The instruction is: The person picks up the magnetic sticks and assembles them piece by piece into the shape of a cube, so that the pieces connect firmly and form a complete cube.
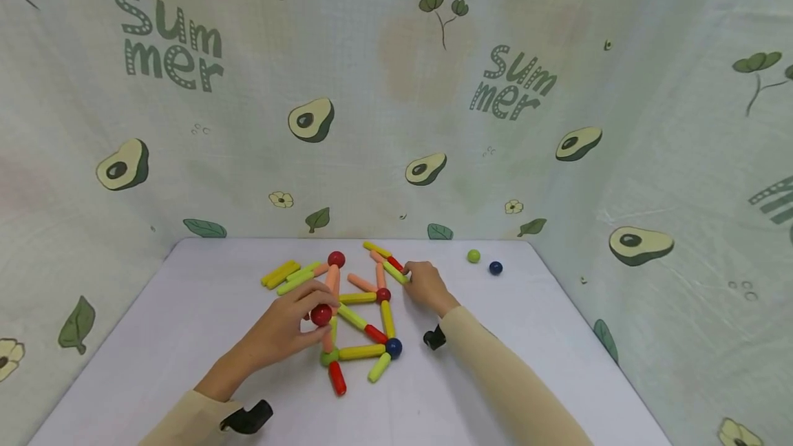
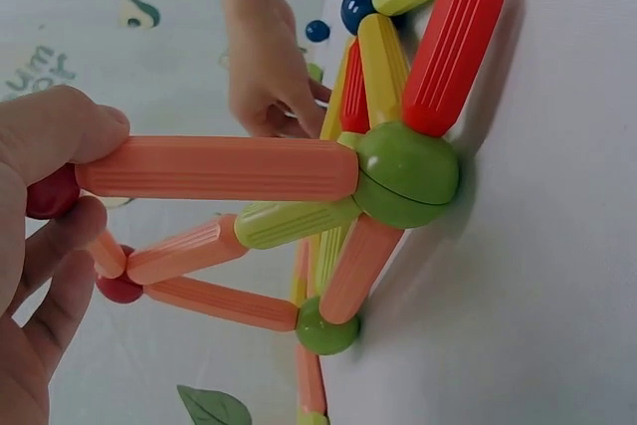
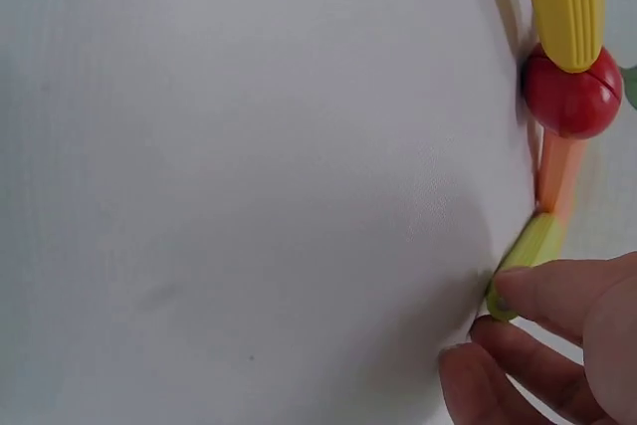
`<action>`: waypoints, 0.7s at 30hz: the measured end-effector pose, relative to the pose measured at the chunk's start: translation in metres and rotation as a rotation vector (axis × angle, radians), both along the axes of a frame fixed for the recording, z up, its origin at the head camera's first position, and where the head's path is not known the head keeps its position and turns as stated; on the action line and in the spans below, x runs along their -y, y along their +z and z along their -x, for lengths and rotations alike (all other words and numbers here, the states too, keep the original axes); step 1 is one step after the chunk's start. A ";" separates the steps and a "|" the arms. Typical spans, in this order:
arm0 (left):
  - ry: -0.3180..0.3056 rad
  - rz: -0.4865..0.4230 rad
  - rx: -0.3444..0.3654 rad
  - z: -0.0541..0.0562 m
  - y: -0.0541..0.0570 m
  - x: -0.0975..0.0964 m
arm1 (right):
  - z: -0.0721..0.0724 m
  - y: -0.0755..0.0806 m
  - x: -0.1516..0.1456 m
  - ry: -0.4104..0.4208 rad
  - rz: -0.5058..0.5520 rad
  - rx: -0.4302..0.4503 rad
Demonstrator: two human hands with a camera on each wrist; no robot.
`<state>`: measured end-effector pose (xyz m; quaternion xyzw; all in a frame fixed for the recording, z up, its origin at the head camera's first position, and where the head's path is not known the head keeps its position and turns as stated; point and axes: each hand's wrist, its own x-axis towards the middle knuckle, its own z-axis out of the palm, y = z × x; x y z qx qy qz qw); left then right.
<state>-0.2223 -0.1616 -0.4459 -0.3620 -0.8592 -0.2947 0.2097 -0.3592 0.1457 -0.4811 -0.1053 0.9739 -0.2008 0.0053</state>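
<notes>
My left hand (image 1: pixel 291 325) grips a red ball (image 1: pixel 321 314) at the top of an upright salmon rod (image 2: pixel 219 167). That rod's lower end meets a green ball (image 2: pixel 408 176) on the table, from which a red rod (image 1: pixel 337 378) and a yellow rod (image 1: pixel 362 352) also branch. At the far side of the structure my right hand (image 1: pixel 426 288) pinches the end of a lime-green rod (image 1: pixel 394 272) between thumb and fingers. Close to that rod lie a short red rod (image 1: pixel 394 263) and a red ball (image 1: pixel 383 295) joined to salmon and yellow rods.
Loose yellow rods (image 1: pixel 281 274) and lime-green rods (image 1: pixel 296 283) lie at the back left. A green ball (image 1: pixel 473 256) and a dark blue ball (image 1: pixel 495 268) sit at the back right. A patterned cloth (image 1: pixel 372 171) hangs behind the white table (image 1: pixel 545 363).
</notes>
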 end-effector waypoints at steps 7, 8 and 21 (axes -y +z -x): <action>0.034 0.018 -0.020 -0.001 0.000 0.000 | -0.002 0.005 -0.008 -0.045 -0.037 0.021; 0.035 0.020 -0.022 -0.001 0.000 -0.001 | -0.003 0.006 -0.009 -0.043 -0.053 0.026; 0.004 0.011 -0.029 0.003 0.000 -0.001 | -0.017 0.016 -0.021 0.120 -0.169 0.103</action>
